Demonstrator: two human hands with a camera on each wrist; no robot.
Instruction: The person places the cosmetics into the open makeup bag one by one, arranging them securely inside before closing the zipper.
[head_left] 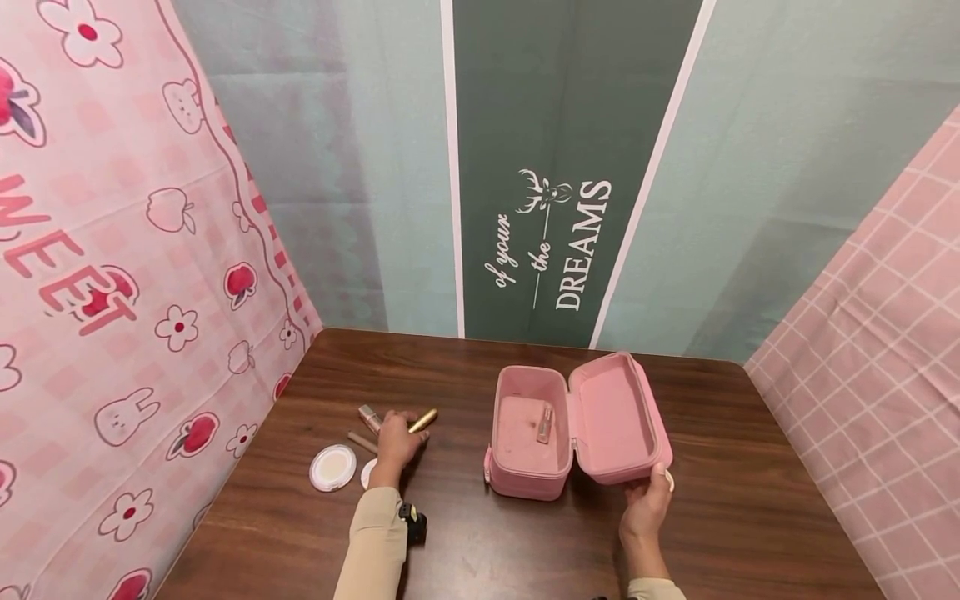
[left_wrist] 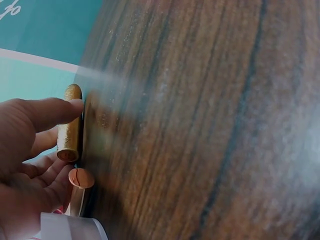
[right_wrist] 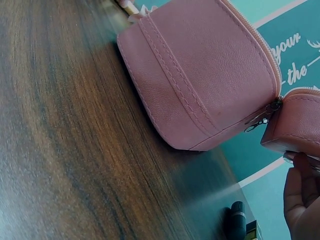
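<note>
My left hand (head_left: pixel 397 446) is at the left of the table, pinching a gold tube (head_left: pixel 423 420) between thumb and fingers. In the left wrist view the gold tube (left_wrist: pixel 70 127) has a rounded end, beside a copper-ended tube (left_wrist: pixel 81 178). A pink makeup case (head_left: pixel 528 483) stands with its lid (head_left: pixel 615 417) swung out to the right. Inside the case lies a small pinkish tube (head_left: pixel 545 425). My right hand (head_left: pixel 647 508) holds the lid at its near right corner, thumb on the edge; its other fingers are mostly hidden.
Around my left hand lie a round white compact (head_left: pixel 333 467), a smaller white round item (head_left: pixel 367 473), a thin brown stick (head_left: pixel 363 442) and a pinkish tube (head_left: pixel 370 418). The right wrist view shows a black tube (right_wrist: pixel 237 220) beyond the case. Cloth walls bound the wooden table (head_left: pixel 480 550).
</note>
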